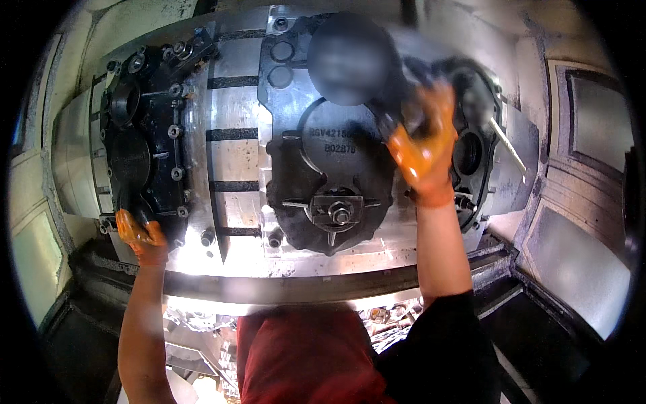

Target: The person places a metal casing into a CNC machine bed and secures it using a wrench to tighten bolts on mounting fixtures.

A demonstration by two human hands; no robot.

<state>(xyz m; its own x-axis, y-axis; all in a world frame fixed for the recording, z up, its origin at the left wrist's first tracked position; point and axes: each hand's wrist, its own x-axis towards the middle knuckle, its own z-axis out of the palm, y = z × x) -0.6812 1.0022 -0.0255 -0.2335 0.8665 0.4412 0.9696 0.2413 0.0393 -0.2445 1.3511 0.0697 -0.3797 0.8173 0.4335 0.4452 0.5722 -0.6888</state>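
My left hand, in an orange glove with dark fingers, lies at the lower end of the left black casting. Its fingers stretch up onto the dark metal and the thumb stands apart. My right hand, in the same kind of glove, is raised between the middle black cover casting and the right black casting. Motion smears its fingers, and whether they hold anything is hidden. A nut and clamp plate sit on the middle casting. Above it is a blurred dark round shape.
The castings stand on a slotted metal fixture inside a machine enclosure. A thin pale rod slants beside the right casting. A metal ledge runs along the front, with metal chips below. Panelled walls flank both sides.
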